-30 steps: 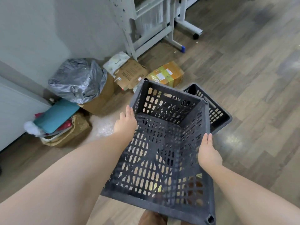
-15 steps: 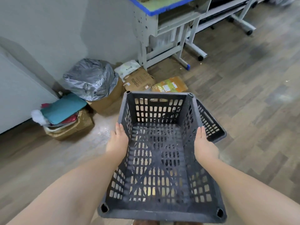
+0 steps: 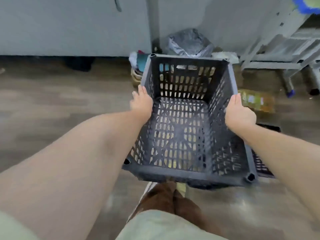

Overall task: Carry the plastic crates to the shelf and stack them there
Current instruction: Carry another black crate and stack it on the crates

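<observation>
A dark grey slatted plastic crate (image 3: 187,122) hangs above the wood-look floor (image 3: 52,101), clamped between the left hand (image 3: 141,103) and the right hand (image 3: 239,114). The fingers (image 3: 139,92) of the left hand lie straight along the crate's left wall near the rim, and the right hand's lie straight along the right rim; both sets are pressed flat rather than curled. A second dark slatted crate (image 3: 262,165) sits on the floor below the right wrist. Just beyond the right fingertips lies a blurred yellow-green cardboard box (image 3: 256,102). Past the crate's far wall slumps a crumpled silver-grey plastic bag (image 3: 188,42).
</observation>
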